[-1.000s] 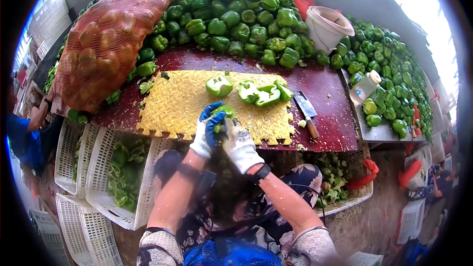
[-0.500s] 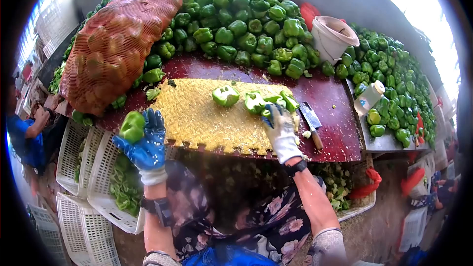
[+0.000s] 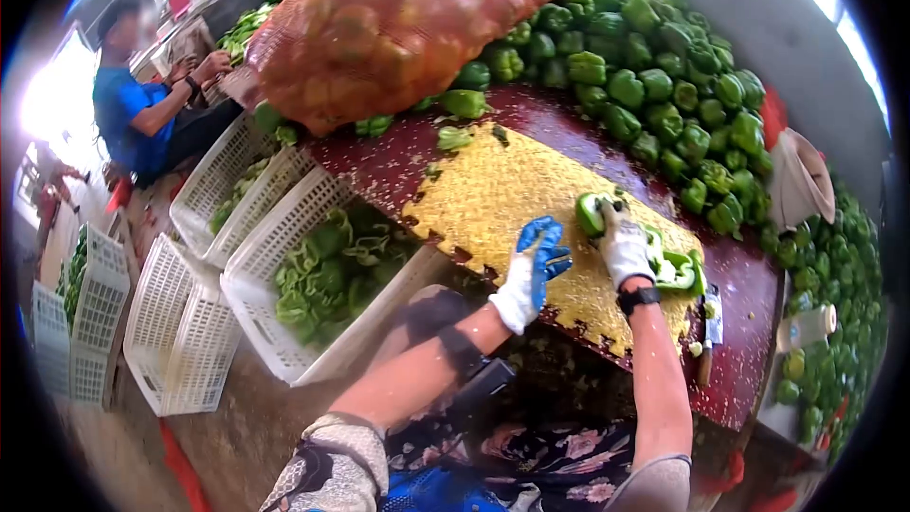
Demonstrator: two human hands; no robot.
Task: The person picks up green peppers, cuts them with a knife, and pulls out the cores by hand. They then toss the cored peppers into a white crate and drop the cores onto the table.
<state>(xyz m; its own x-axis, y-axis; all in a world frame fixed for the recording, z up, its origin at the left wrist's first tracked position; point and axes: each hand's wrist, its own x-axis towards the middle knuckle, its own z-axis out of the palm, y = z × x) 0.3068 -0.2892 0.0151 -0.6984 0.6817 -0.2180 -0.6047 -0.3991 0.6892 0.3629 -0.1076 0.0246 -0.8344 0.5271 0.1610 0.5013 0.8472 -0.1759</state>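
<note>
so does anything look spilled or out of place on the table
Yes, pale bits, probably seeds and trimmings, are strewn across the red tabletop and the yellow mat, and a larger scrap sits by the knife. It looks messy because they're scattered loose, not gathered. I see no obvious damage.

Mesh sack [image 3: 379, 38], left edge of bench [image 3: 744, 351] — top cut off by frame. Pepper half [image 3: 589, 215] — partly hidden by right hand [image 3: 626, 246].

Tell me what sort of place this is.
Probably a vegetable-processing workroom: a large heap of green peppers, a white crate of pepper pieces, and a knife beside a yellow mat bearing cut peppers.
</note>
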